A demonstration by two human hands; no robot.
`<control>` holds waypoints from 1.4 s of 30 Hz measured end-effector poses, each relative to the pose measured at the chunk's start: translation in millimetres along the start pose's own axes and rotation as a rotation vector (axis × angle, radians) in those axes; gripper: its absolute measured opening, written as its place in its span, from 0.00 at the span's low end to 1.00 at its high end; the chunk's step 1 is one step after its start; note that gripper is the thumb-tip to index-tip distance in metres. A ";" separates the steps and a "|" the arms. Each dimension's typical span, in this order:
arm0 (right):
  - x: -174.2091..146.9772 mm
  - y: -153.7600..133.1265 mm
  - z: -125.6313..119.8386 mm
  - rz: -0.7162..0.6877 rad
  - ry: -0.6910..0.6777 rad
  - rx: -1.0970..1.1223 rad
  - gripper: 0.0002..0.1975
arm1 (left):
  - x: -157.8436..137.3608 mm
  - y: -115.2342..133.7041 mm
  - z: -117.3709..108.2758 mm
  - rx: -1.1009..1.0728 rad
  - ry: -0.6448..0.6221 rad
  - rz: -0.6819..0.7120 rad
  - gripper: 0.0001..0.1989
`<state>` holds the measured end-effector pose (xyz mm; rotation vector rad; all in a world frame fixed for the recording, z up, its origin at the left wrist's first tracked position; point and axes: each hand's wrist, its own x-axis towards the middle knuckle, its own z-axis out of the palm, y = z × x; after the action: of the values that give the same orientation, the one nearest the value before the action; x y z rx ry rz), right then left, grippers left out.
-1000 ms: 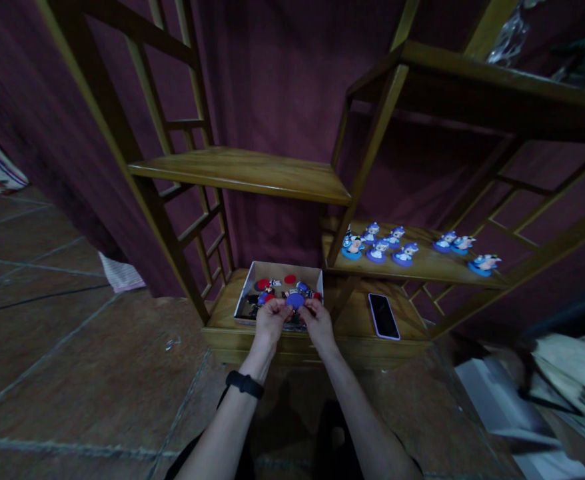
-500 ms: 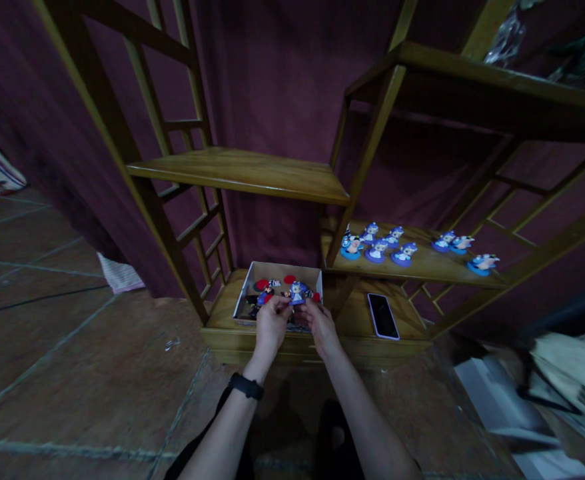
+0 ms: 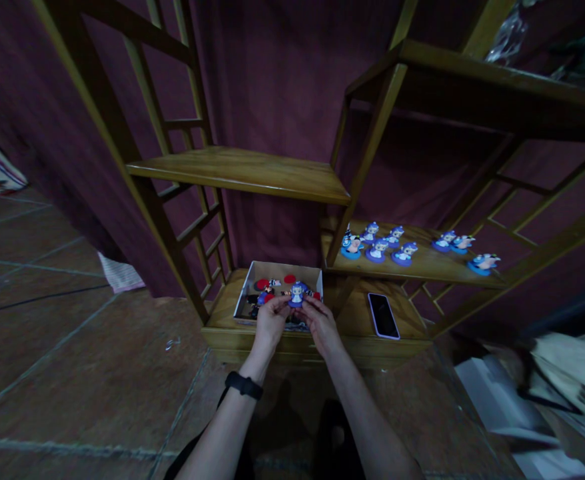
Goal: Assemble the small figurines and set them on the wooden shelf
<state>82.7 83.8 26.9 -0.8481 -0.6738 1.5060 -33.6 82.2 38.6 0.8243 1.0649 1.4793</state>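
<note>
Between my two hands a small purple-and-white figurine (image 3: 297, 293) stands upright on its round purple base. The fingers of my left hand (image 3: 272, 319) pinch the base from the left, and my right hand (image 3: 321, 323) grips it from the right. Both hands are over the front of an open cardboard box (image 3: 245, 293), which holds several red, black and blue figurines (image 3: 266, 297). The hands hide part of the box's front and contents. On the shelf to the right stand several similar purple figurines (image 3: 376, 250) and a few pink-and-blue ones (image 3: 482, 264).
A phone (image 3: 383, 316) lies on the low wooden ledge right of the box. Above the box juts a wooden shelf (image 3: 242, 170), and an upright post (image 3: 367, 160) divides the unit. White boxes (image 3: 502, 400) and a pale bag (image 3: 572, 373) sit on the floor at right.
The figurine has turned slightly and is more upright between my fingers. My right hand's fingers have shifted a little around its base. Everything on the shelves is unchanged.
</note>
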 end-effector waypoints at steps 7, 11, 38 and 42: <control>1.5 2.6 -1.0 -0.032 0.019 0.005 0.17 | 5.4 -10.5 -1.9 0.082 -0.017 -0.010 0.15; 2.5 4.3 -3.2 -0.032 0.024 -0.022 0.16 | 5.4 -14.1 -1.3 0.156 -0.010 0.048 0.15; 13.5 13.2 -10.4 0.011 0.030 -0.148 0.12 | -22.9 -3.6 6.4 1.475 -0.158 0.419 0.22; 20.6 16.5 -11.9 -0.008 0.106 -0.123 0.13 | -16.7 -1.0 12.9 1.616 -0.214 0.524 0.19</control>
<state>82.8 101.7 4.2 -1.0108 -0.6957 1.4128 -18.5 68.2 43.2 2.4252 1.8981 0.5657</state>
